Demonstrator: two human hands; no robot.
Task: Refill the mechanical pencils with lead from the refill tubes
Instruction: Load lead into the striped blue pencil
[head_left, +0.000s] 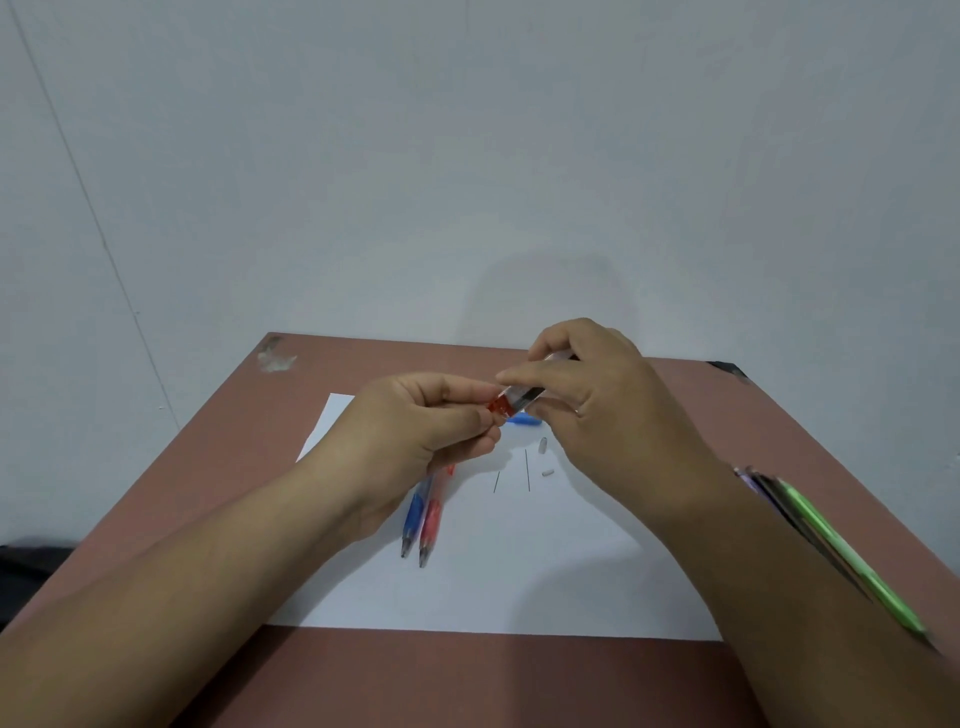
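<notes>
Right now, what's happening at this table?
A person is working a clear lead refill tube with a red cap: the right hand holds the tube body while the left hand pinches the red cap end. A blue-grip mechanical pencil and a red-grip mechanical pencil lie on the white paper sheet, beside two loose thin leads. More pencils, one green, lie right of the sheet.

- One head-worn camera looks forward and down, close over the table (218, 467).
- It faces the wall (467, 156) beyond the far edge.
</notes>
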